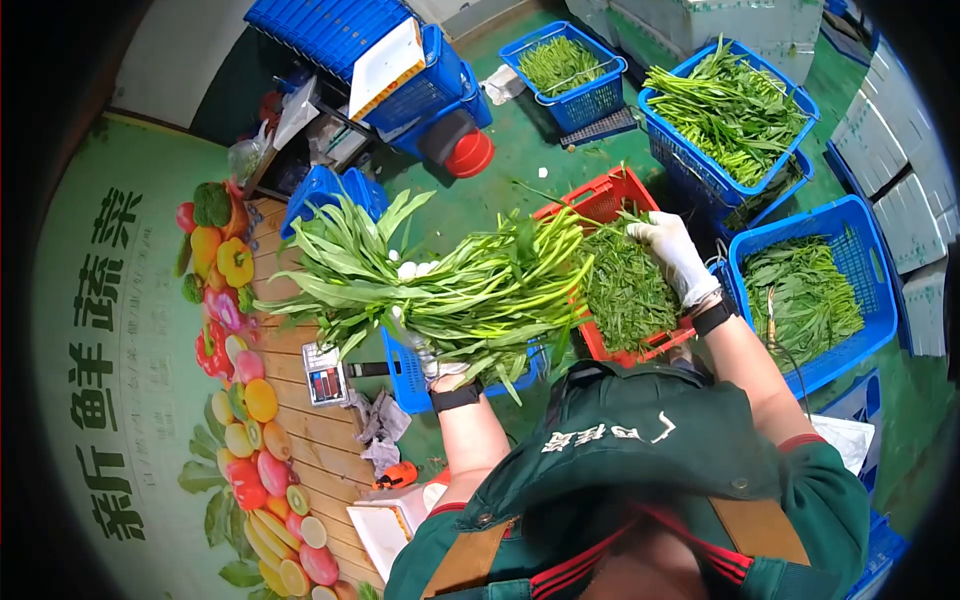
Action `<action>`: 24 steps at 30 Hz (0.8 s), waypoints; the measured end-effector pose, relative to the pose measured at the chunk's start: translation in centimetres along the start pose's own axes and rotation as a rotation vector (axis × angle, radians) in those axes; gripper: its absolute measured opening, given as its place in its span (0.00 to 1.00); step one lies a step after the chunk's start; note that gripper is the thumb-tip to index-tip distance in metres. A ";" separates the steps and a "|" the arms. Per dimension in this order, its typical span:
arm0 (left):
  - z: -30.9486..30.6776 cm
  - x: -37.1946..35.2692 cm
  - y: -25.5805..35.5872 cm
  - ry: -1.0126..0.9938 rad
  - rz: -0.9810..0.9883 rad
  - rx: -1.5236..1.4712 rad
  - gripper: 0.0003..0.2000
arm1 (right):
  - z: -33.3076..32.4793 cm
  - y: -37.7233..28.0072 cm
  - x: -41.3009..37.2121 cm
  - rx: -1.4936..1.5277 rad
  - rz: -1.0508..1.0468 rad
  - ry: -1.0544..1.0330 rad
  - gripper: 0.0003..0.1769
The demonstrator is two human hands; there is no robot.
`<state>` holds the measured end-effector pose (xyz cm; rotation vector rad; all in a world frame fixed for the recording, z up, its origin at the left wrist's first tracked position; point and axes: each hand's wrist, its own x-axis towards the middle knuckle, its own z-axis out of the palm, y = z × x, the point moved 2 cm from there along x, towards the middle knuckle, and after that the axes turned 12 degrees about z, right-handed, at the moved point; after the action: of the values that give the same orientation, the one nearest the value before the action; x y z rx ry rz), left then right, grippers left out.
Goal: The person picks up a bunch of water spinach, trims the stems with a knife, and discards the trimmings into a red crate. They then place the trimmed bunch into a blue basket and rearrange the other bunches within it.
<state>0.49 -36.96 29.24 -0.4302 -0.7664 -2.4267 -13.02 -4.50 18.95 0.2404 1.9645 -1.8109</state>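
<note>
So, from the head view: the left hand (418, 338), in a white glove, has its fingers wrapped around a big bundle of leafy greens (480, 290), with white fingertips poking out over the top. The bundle lies sideways, leaves off to the left and stems reaching right, over the near-left side of a red crate (600, 195). A blue basket (405, 375) shows partly underneath. The right hand (668, 252), also gloved, is at the crate's right side with its fingers bent down toward the loose greens (625, 290) inside; can't tell whether they're pinching any. Over to the right, another basket of greens (885, 300) has a thin tool (771, 318) with a cord lying on top. Two more filled baskets, a heaped one (800, 100) and a smaller one (592, 108), sit farther up on the green floor (520, 160).
</note>
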 end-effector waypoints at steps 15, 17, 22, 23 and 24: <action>1.9 -0.4 1.6 -0.161 -0.039 -0.095 0.18 | -1.3 8.7 3.4 -0.646 0.066 0.096 0.34; 2.5 -0.9 1.1 -0.148 -0.022 -0.063 0.24 | 1.3 0.9 -1.0 -0.590 -0.171 0.137 0.37; 3.2 -1.7 0.3 -0.044 -0.018 -0.036 0.21 | 5.1 -10.5 -9.8 -0.684 -0.627 0.024 0.43; 3.1 -2.0 -0.2 -0.060 -0.005 -0.009 0.21 | 5.8 -10.3 -10.2 -0.715 -0.719 0.032 0.38; 2.9 -2.4 -0.5 -0.079 0.012 0.019 0.21 | 6.1 -9.6 -9.8 -0.691 -0.732 -0.005 0.31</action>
<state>2.48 -33.86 30.25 -0.5242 -0.8170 -2.4020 -7.20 -9.87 31.62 -0.7877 2.7421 -1.3188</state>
